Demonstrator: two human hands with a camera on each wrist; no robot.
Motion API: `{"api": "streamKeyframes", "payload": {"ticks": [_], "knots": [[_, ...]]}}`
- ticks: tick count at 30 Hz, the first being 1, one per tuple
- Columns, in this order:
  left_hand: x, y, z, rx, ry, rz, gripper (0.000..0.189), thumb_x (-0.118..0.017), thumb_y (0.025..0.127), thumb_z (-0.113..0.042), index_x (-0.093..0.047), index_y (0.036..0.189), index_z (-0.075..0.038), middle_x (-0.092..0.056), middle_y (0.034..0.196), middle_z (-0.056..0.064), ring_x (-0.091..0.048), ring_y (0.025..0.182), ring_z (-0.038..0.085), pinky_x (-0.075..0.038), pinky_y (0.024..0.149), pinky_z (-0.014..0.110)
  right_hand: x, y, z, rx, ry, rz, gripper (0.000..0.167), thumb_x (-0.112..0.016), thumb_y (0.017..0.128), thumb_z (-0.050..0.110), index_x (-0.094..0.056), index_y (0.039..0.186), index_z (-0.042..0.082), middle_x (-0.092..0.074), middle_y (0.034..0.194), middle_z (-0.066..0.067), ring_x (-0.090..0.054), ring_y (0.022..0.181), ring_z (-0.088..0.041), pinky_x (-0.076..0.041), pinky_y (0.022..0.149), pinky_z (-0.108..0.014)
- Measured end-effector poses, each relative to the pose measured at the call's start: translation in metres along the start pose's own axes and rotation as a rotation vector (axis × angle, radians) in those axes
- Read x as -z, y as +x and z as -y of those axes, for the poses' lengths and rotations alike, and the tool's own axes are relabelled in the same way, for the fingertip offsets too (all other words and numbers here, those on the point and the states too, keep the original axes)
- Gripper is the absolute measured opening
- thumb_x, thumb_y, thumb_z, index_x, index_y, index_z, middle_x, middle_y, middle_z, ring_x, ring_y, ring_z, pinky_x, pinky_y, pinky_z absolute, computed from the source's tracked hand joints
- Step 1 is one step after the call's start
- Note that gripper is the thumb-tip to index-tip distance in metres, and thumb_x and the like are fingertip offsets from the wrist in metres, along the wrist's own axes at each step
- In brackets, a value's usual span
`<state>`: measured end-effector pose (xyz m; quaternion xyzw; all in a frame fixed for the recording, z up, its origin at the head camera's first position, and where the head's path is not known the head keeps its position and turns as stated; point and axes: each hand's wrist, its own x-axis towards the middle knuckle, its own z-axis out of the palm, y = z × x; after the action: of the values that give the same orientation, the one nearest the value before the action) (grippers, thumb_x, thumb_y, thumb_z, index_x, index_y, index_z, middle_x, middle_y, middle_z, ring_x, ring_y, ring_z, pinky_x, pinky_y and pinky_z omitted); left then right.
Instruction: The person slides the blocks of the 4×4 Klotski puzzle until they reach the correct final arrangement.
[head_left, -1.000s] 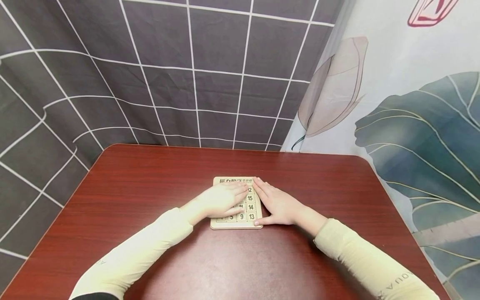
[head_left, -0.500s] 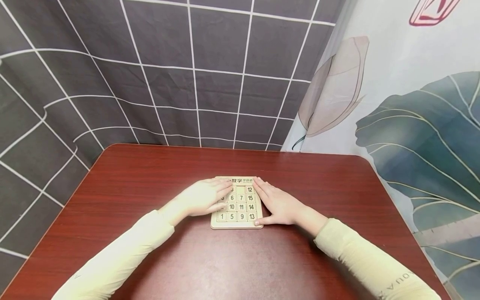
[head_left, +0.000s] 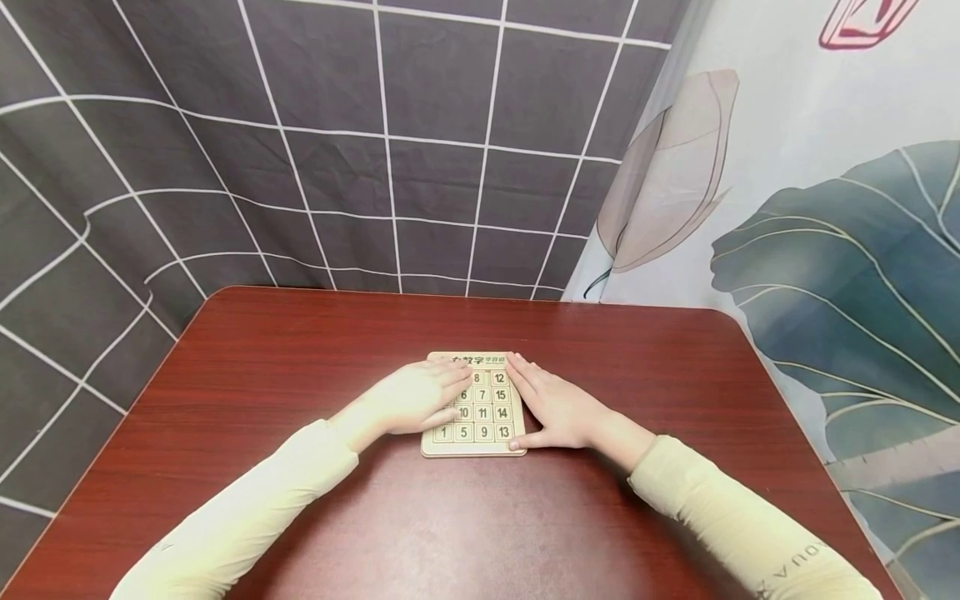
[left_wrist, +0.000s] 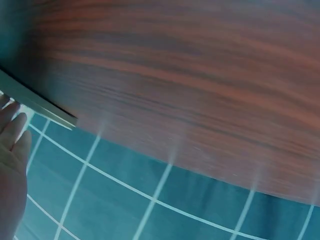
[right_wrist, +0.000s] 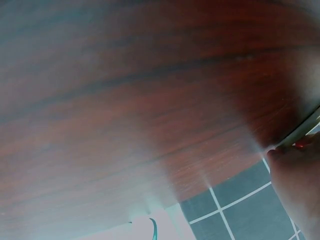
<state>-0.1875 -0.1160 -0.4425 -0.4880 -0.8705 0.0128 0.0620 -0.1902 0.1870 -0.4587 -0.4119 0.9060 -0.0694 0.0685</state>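
A pale wooden number slide puzzle lies flat on the table. My left hand reaches over its left side with straight fingers, the fingertips at the tile marked 8 in the top row. Those fingers hide the left part of the upper rows. A narrow gap shows between the 8 and the 12 tile. Along the right edge my right hand rests with extended fingers, its thumb at the lower right corner. Only the board's edge appears beside the hand in the left wrist view.
The puzzle sits on a reddish-brown wooden table with rounded far corners. Behind it hangs a dark grey curtain with white grid lines. A pale curtain with leaf prints hangs at the right.
My left hand first drew back left, uncovering most tiles, then moved slightly right again. The 8 tile has slid right into the empty top-row space. My right hand stays put.
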Motion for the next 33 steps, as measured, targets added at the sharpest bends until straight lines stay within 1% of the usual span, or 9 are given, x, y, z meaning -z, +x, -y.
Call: {"api": "streamKeyframes", "payload": {"ticks": [4, 6, 9, 14, 17, 21, 24, 27, 33], "knots": [[-0.004, 0.007, -0.003, 0.001, 0.005, 0.04, 0.06, -0.055, 0.107, -0.044, -0.058, 0.15, -0.002, -0.058, 0.157, 0.015, -0.056, 0.147, 0.029, -0.044, 0.126, 0.042, 0.0, 0.0, 0.0, -0.004, 0.006, 0.008, 0.116, -0.071, 0.091, 0.065, -0.022, 0.165, -0.009, -0.016, 0.176, -0.026, -0.024, 0.163, -0.041, -0.034, 0.131, -0.053], [-0.008, 0.007, -0.001, 0.004, 0.004, 0.038, 0.06, -0.055, 0.108, -0.045, -0.057, 0.151, -0.003, -0.057, 0.158, 0.015, -0.055, 0.148, 0.029, -0.043, 0.126, 0.042, 0.0, 0.0, 0.001, -0.008, 0.009, 0.01, 0.116, -0.071, 0.091, 0.066, -0.022, 0.165, -0.009, -0.016, 0.176, -0.025, -0.023, 0.163, -0.041, -0.034, 0.131, -0.053], [-0.012, -0.001, 0.004, 0.013, -0.013, 0.016, 0.06, -0.055, 0.108, -0.044, -0.056, 0.153, -0.004, -0.057, 0.158, 0.013, -0.055, 0.148, 0.028, -0.043, 0.127, 0.043, 0.0, 0.0, 0.001, -0.01, 0.008, 0.012, 0.116, -0.071, 0.091, 0.066, -0.022, 0.165, -0.008, -0.016, 0.176, -0.025, -0.023, 0.164, -0.041, -0.033, 0.131, -0.053], [-0.009, -0.021, 0.015, 0.031, -0.017, -0.036, 0.059, -0.06, 0.106, -0.04, -0.058, 0.15, -0.001, -0.06, 0.155, 0.015, -0.055, 0.148, 0.03, -0.042, 0.127, 0.044, -0.001, 0.0, 0.0, -0.002, -0.004, 0.01, 0.117, -0.072, 0.091, 0.066, -0.022, 0.165, -0.009, -0.016, 0.176, -0.026, -0.023, 0.164, -0.041, -0.034, 0.131, -0.053], [-0.008, -0.03, 0.018, 0.051, 0.01, -0.04, 0.058, -0.062, 0.105, -0.039, -0.059, 0.149, -0.001, -0.061, 0.154, 0.014, -0.056, 0.147, 0.03, -0.043, 0.127, 0.043, 0.0, 0.0, 0.0, -0.001, -0.003, 0.005, 0.117, -0.072, 0.09, 0.065, -0.021, 0.165, -0.009, -0.016, 0.176, -0.026, -0.023, 0.164, -0.041, -0.034, 0.131, -0.054], [-0.007, -0.037, 0.018, 0.062, 0.017, -0.03, 0.057, -0.063, 0.104, -0.038, -0.061, 0.147, -0.001, -0.062, 0.153, 0.014, -0.058, 0.145, 0.031, -0.044, 0.125, 0.043, 0.001, 0.0, 0.0, -0.002, -0.003, 0.001, 0.117, -0.072, 0.09, 0.065, -0.021, 0.165, -0.009, -0.016, 0.176, -0.027, -0.023, 0.164, -0.041, -0.034, 0.131, -0.054], [-0.006, -0.038, 0.017, 0.061, 0.014, -0.03, 0.057, -0.064, 0.104, -0.038, -0.062, 0.146, 0.0, -0.063, 0.151, 0.015, -0.059, 0.144, 0.031, -0.045, 0.125, 0.043, 0.0, 0.0, 0.0, -0.003, -0.005, 0.002, 0.117, -0.072, 0.09, 0.066, -0.021, 0.165, -0.009, -0.015, 0.176, -0.026, -0.022, 0.164, -0.041, -0.033, 0.131, -0.053], [-0.005, -0.035, 0.015, 0.052, 0.013, -0.045, 0.057, -0.065, 0.103, -0.038, -0.063, 0.145, 0.001, -0.064, 0.15, 0.015, -0.06, 0.143, 0.03, -0.046, 0.124, 0.043, -0.001, 0.0, -0.001, 0.001, -0.006, 0.002, 0.116, -0.071, 0.091, 0.066, -0.021, 0.165, -0.009, -0.015, 0.176, -0.026, -0.022, 0.164, -0.041, -0.033, 0.131, -0.053], [-0.004, -0.022, 0.009, 0.025, 0.004, -0.045, 0.058, -0.064, 0.104, -0.038, -0.062, 0.145, 0.001, -0.063, 0.151, 0.017, -0.06, 0.143, 0.03, -0.046, 0.123, 0.043, 0.0, 0.0, 0.0, 0.01, -0.004, -0.007, 0.116, -0.072, 0.09, 0.065, -0.022, 0.164, -0.01, -0.016, 0.176, -0.027, -0.023, 0.163, -0.042, -0.033, 0.131, -0.053]]}}
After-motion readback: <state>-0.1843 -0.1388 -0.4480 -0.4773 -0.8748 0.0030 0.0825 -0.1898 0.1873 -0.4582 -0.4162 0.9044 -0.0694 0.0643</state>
